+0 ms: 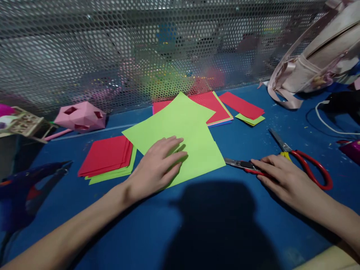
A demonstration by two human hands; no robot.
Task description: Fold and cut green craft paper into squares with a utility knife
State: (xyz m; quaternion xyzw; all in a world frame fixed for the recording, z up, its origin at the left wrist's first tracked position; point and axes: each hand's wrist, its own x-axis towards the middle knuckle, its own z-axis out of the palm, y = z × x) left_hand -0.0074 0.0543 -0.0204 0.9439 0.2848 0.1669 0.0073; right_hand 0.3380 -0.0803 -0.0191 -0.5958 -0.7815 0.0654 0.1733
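Observation:
My left hand [158,164] lies with its fingers spread on light green paper [194,150], which looks like overlapping sheets. To the right, my right hand [284,182] has its fingers closed over a red and black utility knife [248,167]. The knife's blade is out and points left, its tip close to the green paper's corner. Red-handled scissors [312,165] lie partly open just beyond my right hand. Left of my left hand sits a stack of red squares [105,155] on green ones [118,171]. Behind the green sheets are larger red sheets [208,105].
Red and green paper strips [243,105] lie at the back right. A blue glue gun [22,195] is at the left edge, and a pink faceted paper object [81,116] stands behind it. A perforated metal panel [112,56] borders the blue table; a pale backpack [312,63] leans at right.

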